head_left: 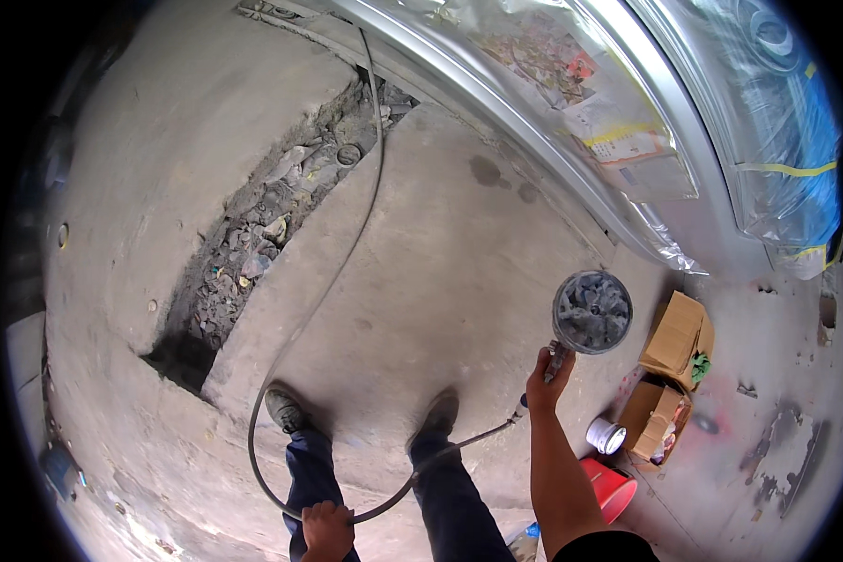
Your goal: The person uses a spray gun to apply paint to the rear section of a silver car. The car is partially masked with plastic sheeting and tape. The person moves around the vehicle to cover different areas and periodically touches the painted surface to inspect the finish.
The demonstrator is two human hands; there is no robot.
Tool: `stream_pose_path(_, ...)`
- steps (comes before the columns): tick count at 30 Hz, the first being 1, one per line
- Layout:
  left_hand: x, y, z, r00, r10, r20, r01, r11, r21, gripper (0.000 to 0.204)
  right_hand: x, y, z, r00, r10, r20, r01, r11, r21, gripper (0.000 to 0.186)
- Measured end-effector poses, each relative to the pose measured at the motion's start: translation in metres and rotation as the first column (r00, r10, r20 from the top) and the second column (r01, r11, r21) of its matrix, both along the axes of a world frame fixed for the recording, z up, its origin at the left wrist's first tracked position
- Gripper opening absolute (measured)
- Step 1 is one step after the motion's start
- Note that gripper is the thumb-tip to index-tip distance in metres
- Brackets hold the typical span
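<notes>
Trench (270,211) is the landmark. Well right of it, cup-topped gun (592,312): right hand (545,379), fingers wrapped round the handle, cup away from the arm, perhaps for clearance. Hose (251,436) crosses trench's far end, then runs down its right. Left hand (328,531), nearer the wearer than the trench, fingers curled round hose, likely managing slack. Hose-to-gun join unclear.

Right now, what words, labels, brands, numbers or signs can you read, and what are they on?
None I can read.
Printed paper, upper right: too small and blurred.
White container by the cardboard box: too blurred to tell any label.
Round tool in the right hand: no lettering visible.
</notes>
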State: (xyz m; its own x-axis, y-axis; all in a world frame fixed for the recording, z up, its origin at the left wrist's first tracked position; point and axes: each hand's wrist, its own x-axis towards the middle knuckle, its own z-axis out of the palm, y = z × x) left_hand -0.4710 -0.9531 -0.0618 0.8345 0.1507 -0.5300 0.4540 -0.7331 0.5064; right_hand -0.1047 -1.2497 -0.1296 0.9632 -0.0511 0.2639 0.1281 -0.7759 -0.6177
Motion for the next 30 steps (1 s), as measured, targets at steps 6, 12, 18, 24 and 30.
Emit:
stream_pose_path(6, 0.019, -0.005, -0.034, 0.984, 0.176, 0.019, -0.175, 0.984, -0.021, 0.016, 0.076, 0.169, -0.048, 0.931, 0.363, 0.022, -0.359, 0.927, -0.112, 0.047)
stream_pose_path(12, 0.033, -0.009, -0.063, 0.960, 0.279, 0.023, -0.278, 0.959, -0.046, 0.012, 0.113, 0.302, -0.061, 0.798, 0.602, -0.013, -0.602, 0.797, -0.041, 0.052)
stream_pose_path(18, 0.033, -0.004, -0.072, 0.957, 0.291, -0.010, -0.291, 0.955, -0.055, 0.013, 0.091, 0.201, -0.086, 0.855, 0.479, -0.199, -0.473, 0.878, 0.078, 0.052)
stream_pose_path(24, 0.034, 0.001, -0.077, 0.958, 0.287, 0.002, -0.286, 0.956, -0.069, 0.013, 0.013, 0.099, -0.070, 0.982, 0.118, -0.146, -0.121, 0.993, -0.010, 0.051)
stream_pose_path(30, 0.047, 0.021, -0.081, 0.945, 0.326, -0.005, -0.325, 0.941, -0.096, 0.011, 0.052, 0.087, -0.104, 0.995, 0.090, 0.039, -0.078, 0.968, -0.239, 0.051)
